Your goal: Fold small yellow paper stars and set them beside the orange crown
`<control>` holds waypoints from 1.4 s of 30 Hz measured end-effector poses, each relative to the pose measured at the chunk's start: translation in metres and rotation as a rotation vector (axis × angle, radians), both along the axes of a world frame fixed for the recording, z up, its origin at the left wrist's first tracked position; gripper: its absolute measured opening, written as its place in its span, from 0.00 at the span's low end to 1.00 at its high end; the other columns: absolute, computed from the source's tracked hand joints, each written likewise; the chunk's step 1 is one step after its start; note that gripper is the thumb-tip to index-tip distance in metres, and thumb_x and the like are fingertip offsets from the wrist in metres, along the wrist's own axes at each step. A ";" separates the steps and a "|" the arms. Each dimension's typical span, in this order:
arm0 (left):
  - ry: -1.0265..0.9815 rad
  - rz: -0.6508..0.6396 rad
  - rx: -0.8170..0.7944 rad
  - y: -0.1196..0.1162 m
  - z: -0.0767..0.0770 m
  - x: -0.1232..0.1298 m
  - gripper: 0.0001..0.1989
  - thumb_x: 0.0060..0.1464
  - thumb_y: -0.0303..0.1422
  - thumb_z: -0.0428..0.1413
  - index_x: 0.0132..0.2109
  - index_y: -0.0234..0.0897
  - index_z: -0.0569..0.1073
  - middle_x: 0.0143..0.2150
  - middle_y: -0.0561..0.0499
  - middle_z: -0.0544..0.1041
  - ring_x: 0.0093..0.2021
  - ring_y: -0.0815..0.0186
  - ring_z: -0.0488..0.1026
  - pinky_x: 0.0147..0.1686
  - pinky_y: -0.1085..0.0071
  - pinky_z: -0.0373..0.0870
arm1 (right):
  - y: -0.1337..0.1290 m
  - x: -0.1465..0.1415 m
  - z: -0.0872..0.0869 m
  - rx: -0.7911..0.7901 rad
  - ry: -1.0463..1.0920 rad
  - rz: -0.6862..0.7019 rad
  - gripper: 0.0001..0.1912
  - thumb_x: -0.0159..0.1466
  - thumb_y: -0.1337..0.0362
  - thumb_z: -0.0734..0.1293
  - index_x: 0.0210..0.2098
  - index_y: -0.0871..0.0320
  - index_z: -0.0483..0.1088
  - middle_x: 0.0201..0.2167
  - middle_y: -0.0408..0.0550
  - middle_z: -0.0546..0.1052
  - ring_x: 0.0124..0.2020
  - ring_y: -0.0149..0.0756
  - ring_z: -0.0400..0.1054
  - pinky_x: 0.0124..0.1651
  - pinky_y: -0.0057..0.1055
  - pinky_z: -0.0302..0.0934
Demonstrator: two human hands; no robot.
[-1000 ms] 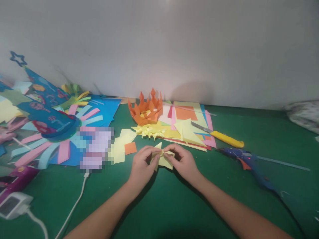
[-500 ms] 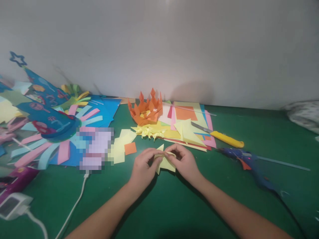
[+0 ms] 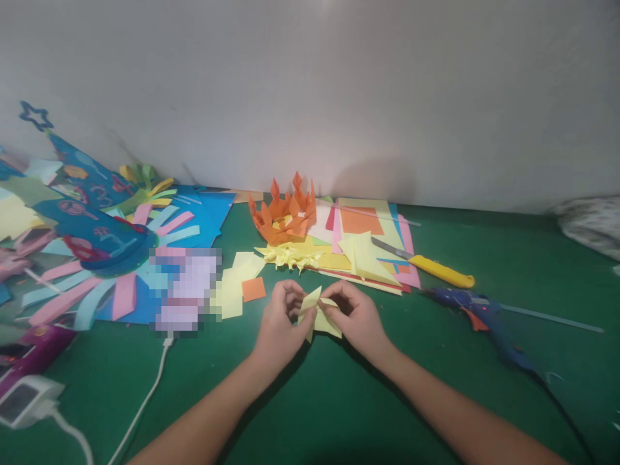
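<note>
A small piece of pale yellow folded paper (image 3: 327,325) is held between my two hands, just above the green table. My left hand (image 3: 283,323) pinches its left side, thumb in front, with a pointed flap standing up by the fingertips. On the other side my right hand (image 3: 359,320) grips the paper between thumb and fingers. Part of the paper is hidden behind both thumbs. Beyond my hands lies a row of small twisted yellow paper pieces (image 3: 290,256), and behind it stands an orange folded-paper crown (image 3: 283,219).
Right of my hands lie a yellow utility knife (image 3: 442,270) and a blue glue gun (image 3: 489,323). Stacked coloured papers (image 3: 361,219) sit near the wall. Blue paper cone hats (image 3: 101,229) and a blurred-out device (image 3: 186,290) with a white cable (image 3: 145,400) occupy the left.
My left fingers have shifted and curled behind the paper. The pointed flap has tipped to the right, and the left side of the paper has turned. My right hand has barely moved.
</note>
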State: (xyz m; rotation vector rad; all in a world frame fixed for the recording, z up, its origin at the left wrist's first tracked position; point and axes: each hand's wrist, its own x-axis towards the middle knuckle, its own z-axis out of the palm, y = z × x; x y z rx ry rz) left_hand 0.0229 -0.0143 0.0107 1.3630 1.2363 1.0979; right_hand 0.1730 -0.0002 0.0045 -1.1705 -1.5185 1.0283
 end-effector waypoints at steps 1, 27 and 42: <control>-0.021 -0.002 -0.012 0.000 0.000 0.000 0.14 0.50 0.29 0.55 0.40 0.40 0.57 0.32 0.56 0.68 0.29 0.72 0.69 0.29 0.76 0.67 | 0.000 0.000 0.000 0.010 0.003 0.005 0.01 0.55 0.69 0.64 0.28 0.58 0.67 0.25 0.42 0.70 0.27 0.31 0.65 0.30 0.26 0.60; 0.079 0.136 0.139 -0.005 0.004 0.001 0.12 0.49 0.27 0.55 0.39 0.39 0.60 0.28 0.57 0.65 0.29 0.71 0.66 0.32 0.74 0.64 | -0.008 -0.005 0.010 -0.094 0.087 0.104 0.05 0.62 0.62 0.61 0.35 0.56 0.66 0.30 0.44 0.69 0.31 0.31 0.64 0.31 0.25 0.60; 0.102 0.139 0.177 -0.007 0.003 0.001 0.10 0.50 0.27 0.55 0.38 0.39 0.61 0.28 0.57 0.65 0.29 0.71 0.66 0.32 0.75 0.65 | -0.009 -0.002 0.002 0.102 -0.059 0.029 0.05 0.61 0.67 0.61 0.35 0.56 0.68 0.31 0.45 0.72 0.33 0.33 0.68 0.36 0.28 0.62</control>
